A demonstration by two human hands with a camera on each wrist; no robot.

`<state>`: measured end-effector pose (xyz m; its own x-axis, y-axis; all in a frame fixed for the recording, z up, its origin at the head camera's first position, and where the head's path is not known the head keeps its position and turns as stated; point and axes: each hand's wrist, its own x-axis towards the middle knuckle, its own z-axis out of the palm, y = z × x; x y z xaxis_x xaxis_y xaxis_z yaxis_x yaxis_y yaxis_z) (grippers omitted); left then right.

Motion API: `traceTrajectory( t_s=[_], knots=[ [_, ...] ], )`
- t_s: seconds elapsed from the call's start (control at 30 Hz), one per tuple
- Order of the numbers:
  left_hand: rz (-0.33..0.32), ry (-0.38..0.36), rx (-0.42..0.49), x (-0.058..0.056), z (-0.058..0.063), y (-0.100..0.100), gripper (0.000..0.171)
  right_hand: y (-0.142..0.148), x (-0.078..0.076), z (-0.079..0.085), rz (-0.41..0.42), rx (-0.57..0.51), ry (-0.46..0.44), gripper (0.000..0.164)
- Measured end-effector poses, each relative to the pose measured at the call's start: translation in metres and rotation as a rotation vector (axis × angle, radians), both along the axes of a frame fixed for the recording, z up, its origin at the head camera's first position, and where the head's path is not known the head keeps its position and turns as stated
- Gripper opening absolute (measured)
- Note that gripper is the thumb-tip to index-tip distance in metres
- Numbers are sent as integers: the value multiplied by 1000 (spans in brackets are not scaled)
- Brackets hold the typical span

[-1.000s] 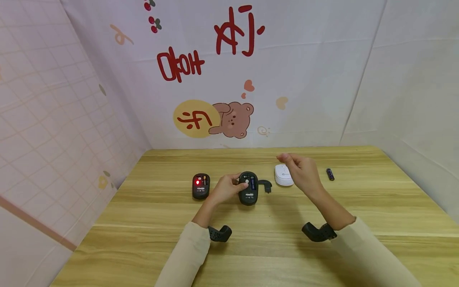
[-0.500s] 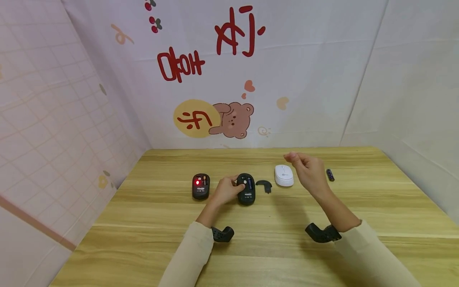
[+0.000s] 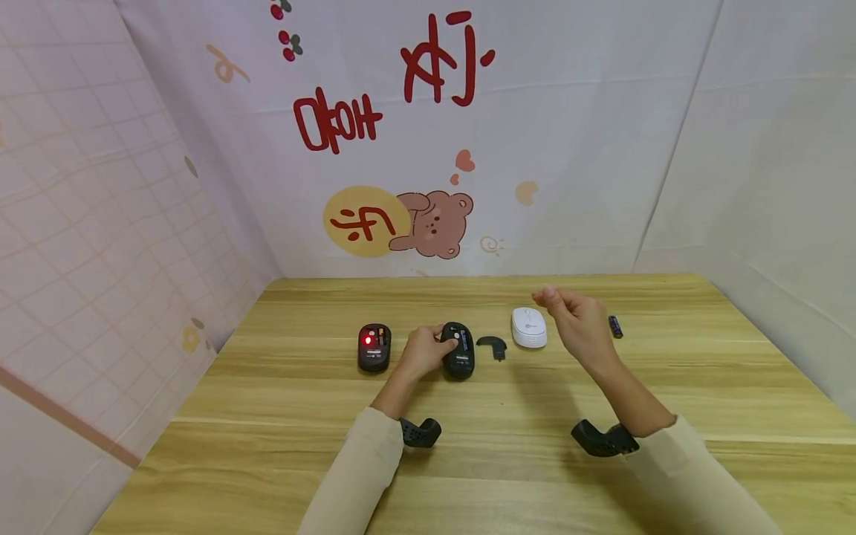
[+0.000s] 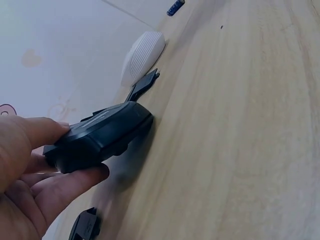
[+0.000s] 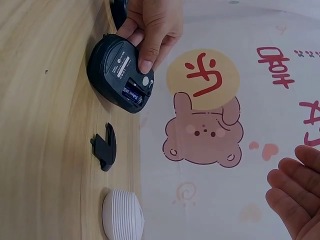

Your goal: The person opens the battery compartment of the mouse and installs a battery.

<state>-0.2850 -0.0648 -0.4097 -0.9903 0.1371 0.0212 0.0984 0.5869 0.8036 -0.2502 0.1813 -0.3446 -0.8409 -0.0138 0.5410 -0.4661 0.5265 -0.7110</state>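
My left hand (image 3: 425,351) grips a black computer mouse (image 3: 458,353) by its left side, thumb on the underside, which faces up. In the right wrist view a dark blue battery (image 5: 132,94) lies in the mouse's uncovered compartment. The left wrist view shows this mouse (image 4: 105,132) tilted, with a shadow on the table below it. The black battery cover (image 3: 493,347) lies just right of the mouse. My right hand (image 3: 579,327) is raised near the white mouse (image 3: 529,328). Its fingers (image 5: 296,192) are loosely bent, with nothing seen in them.
A second black mouse (image 3: 374,348) lies upside down at the left, its red light on and a battery showing inside. A loose dark battery (image 3: 615,326) lies at the right on the wooden table (image 3: 495,475). A printed cloth (image 3: 568,134) hangs behind the table.
My left hand has moved the black mouse slightly left, away from the battery cover. My right hand has shifted right, so the white mouse shows whole.
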Motion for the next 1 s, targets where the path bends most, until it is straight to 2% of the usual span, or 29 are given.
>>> traceTrajectory(
  t_s=[0.17, 0.3, 0.6, 0.73, 1.0],
  knots=[
    [15, -11, -32, -2, -2, 0, 49, 1, 1, -2, -6, -1, -4, 47],
    [23, 17, -85, -3, -3, 1, 47, 1, 1, -2, -8, -4, -3, 47],
    [48, 153, -296, -5, -7, 6, 34, -1, 0, -3, -4, -12, -3, 47],
    [55, 163, -337, -4, -7, 7, 34, -1, 0, -4, -12, 4, -9, 46],
    [53, 244, -409, -2, -8, 8, 27, 2, -4, -6, -18, 18, -32, 49]
  ],
)
